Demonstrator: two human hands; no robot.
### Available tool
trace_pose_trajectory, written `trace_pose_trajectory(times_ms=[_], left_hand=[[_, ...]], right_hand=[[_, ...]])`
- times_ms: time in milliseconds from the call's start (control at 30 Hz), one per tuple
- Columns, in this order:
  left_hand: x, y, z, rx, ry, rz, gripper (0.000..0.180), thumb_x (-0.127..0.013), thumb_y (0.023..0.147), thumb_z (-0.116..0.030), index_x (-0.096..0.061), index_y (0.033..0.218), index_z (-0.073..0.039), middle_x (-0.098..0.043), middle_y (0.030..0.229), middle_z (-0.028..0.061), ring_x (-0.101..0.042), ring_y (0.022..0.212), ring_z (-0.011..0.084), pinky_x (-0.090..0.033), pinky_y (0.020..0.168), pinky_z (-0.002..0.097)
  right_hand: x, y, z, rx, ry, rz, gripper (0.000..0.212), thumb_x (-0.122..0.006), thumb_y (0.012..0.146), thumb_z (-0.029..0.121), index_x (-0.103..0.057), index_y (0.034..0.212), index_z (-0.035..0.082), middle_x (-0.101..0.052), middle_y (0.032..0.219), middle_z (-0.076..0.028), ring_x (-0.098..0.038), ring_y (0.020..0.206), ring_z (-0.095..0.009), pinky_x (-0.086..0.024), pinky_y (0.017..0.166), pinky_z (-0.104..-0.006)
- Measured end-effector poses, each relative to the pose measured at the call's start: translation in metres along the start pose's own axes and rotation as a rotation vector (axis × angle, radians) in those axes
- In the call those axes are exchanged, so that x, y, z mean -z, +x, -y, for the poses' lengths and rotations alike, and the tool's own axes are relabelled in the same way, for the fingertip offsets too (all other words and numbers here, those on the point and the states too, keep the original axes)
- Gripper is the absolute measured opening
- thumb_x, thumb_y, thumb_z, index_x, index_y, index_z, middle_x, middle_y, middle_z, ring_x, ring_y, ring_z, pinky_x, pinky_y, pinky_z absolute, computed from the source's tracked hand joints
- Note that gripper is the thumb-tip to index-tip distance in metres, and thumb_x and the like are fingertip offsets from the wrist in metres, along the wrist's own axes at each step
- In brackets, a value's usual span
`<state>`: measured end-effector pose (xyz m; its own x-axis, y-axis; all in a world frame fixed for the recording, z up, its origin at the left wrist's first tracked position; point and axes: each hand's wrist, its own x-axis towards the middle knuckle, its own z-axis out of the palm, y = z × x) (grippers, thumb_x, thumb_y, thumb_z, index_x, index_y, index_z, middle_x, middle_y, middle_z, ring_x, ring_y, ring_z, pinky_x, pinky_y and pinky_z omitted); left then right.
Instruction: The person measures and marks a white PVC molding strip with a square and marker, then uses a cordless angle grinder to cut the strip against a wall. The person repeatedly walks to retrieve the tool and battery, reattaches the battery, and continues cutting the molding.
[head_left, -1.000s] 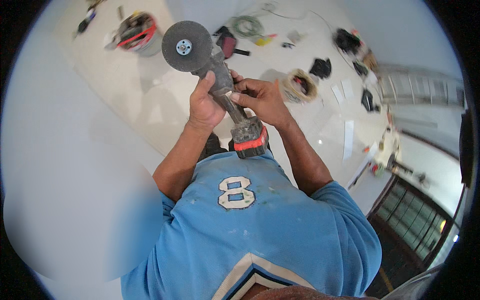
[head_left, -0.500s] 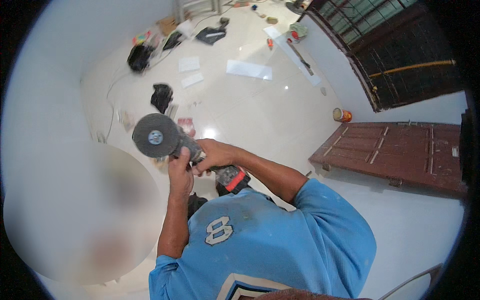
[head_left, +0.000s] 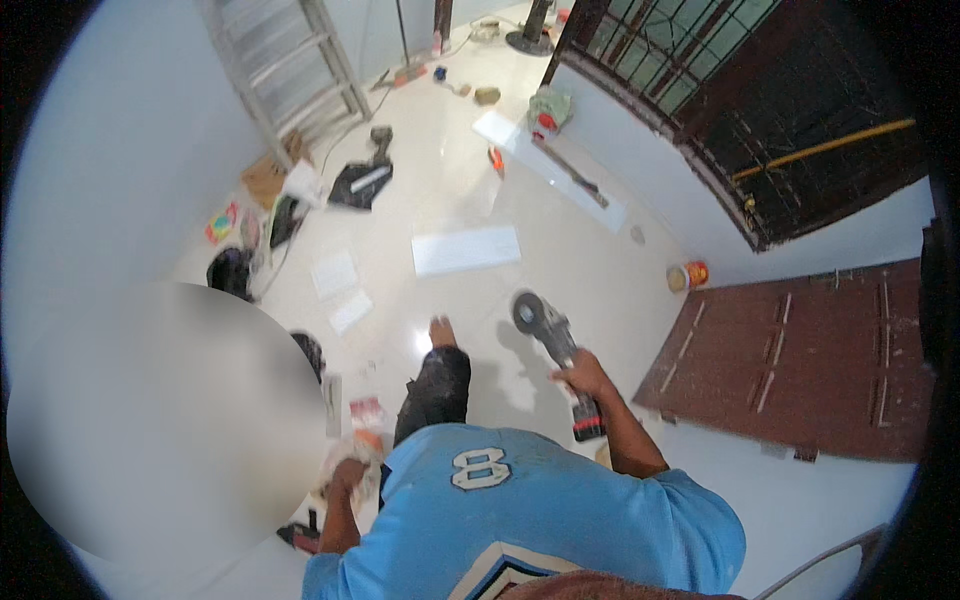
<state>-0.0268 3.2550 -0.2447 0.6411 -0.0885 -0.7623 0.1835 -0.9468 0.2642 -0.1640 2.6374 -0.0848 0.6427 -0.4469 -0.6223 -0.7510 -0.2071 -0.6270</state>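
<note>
A cordless angle grinder (head_left: 552, 335) with a dark round disc is held out over the pale tiled floor. Its body runs through my right hand (head_left: 588, 375), closed around it, and a black and red battery shows below the hand. My left hand (head_left: 348, 474) is lowered at my left side, over a crumpled translucent plastic bag (head_left: 352, 452). Its fingers are too unclear to show whether they grip the bag. Beside the bag lies a small pink-red packet (head_left: 367, 412).
White tile pieces (head_left: 466, 250) lie ahead, and a long white strip (head_left: 610, 212) bears a dark bar. A ladder (head_left: 290, 75) leans far left. Black bags (head_left: 362, 186) and a cable lie nearby. A brown wooden shutter (head_left: 780, 360) is at right, beside a can (head_left: 688, 275). A blurred round patch covers the lower left.
My hands have parted. The right has carried the grinder rightward and away from my body; the left has let go of it and dropped to the lower left. The view has shifted.
</note>
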Motion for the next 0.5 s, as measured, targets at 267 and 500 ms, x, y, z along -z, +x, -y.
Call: trace_pose_trajectory(times_ms=[267,500], left_hand=[[0.161,0.202,-0.191,0.064,-0.683,0.173,0.03,-0.062,0.103,-0.033,-0.073,0.111,-0.006,-0.075,0.093,0.0094,-0.071,0.08,0.0237,-0.055,0.067,0.0406],[0.364,0.366,-0.534,-0.28,-0.625,0.002,0.031,-0.065,0.099,-0.027,-0.07,0.119,-0.004,-0.074,0.106,0.008,-0.071,0.091,0.0201,-0.057,0.079,0.0359]], right_hand=[[0.049,0.128,-0.026,-0.645,0.242,-0.132,0.035,-0.094,0.079,0.02,-0.063,0.073,0.005,-0.064,0.065,-0.008,-0.064,0.052,-0.02,-0.052,0.046,-0.0387],[0.097,0.266,0.011,-0.689,0.396,-0.178,0.039,-0.1,0.068,0.023,-0.066,0.077,0.008,-0.067,0.067,-0.009,-0.063,0.051,-0.022,-0.051,0.047,-0.0401]])
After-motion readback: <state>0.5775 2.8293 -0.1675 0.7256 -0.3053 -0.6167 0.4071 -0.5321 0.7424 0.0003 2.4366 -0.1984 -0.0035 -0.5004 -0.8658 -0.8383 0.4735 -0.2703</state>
